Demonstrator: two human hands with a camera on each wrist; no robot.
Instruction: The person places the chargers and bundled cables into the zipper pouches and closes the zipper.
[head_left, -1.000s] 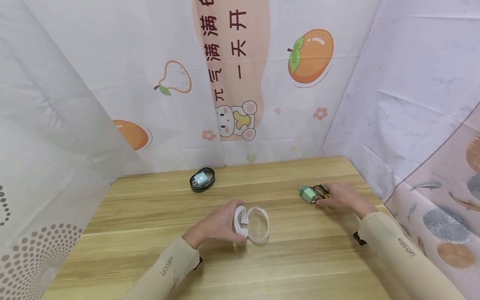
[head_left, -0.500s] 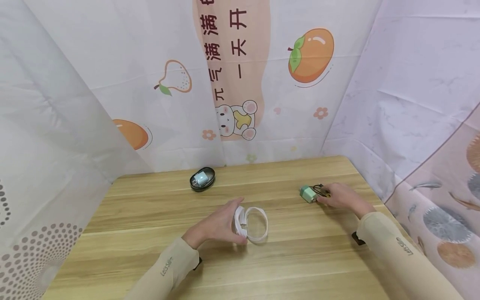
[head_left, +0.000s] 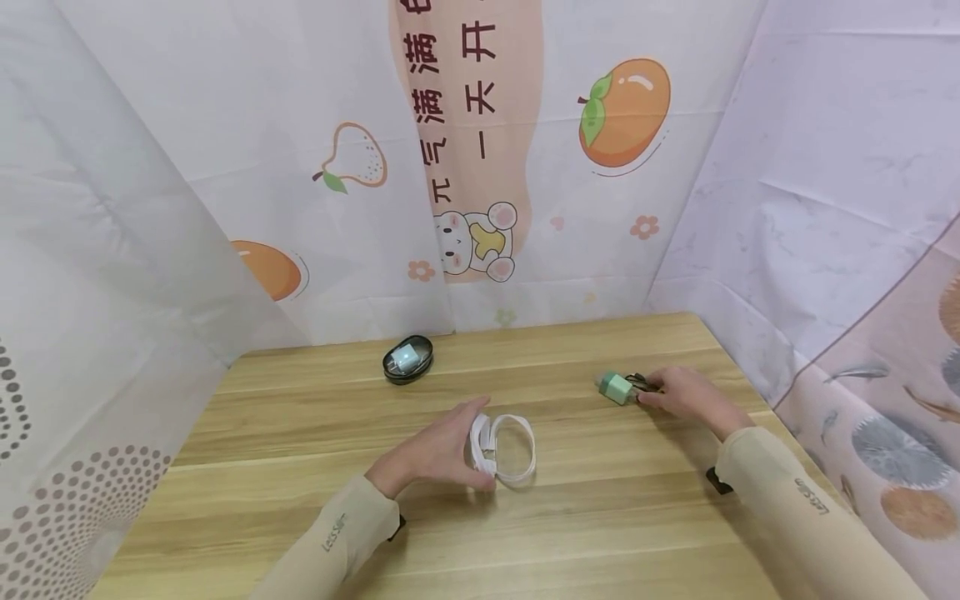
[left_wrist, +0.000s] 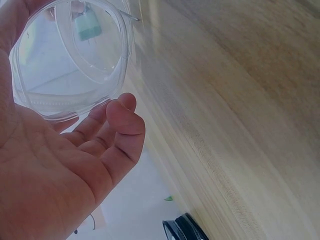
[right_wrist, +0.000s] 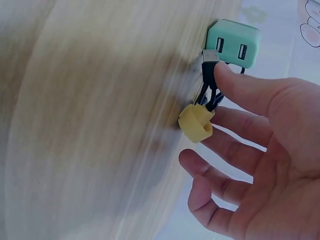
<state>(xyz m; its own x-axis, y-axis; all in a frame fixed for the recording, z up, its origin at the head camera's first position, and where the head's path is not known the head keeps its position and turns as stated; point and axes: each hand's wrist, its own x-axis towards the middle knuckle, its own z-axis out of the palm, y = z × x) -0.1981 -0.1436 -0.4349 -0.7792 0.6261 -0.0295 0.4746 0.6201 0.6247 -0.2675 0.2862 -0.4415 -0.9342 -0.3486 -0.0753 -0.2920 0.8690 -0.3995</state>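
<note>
My left hand (head_left: 438, 450) grips a round clear case with white zip edging (head_left: 482, 446). Its lid (head_left: 534, 454) hangs open to the right. In the left wrist view the transparent case (left_wrist: 70, 102) sits between thumb and fingers, the green block showing through it. At the table's right side my right hand (head_left: 686, 396) holds a black USB cable (head_left: 640, 382), thumb on its plug (right_wrist: 210, 62) and fingers behind. A yellow tie (right_wrist: 196, 122) wraps the cable. Right beside the fingertips, a mint-green charger (head_left: 617, 389) with two USB ports lies on the table.
Toward the back of the wooden table (head_left: 555, 533) lies a black-edged clear case (head_left: 407, 359) with a pale blue charger inside. Printed fabric curtains (head_left: 360, 275) close off the back and both sides.
The black cable's loops, spread beside the charger earlier, now show less and lie closer to my right hand. That hand has shifted slightly right. The left hand keeps its hold on the clear case.
</note>
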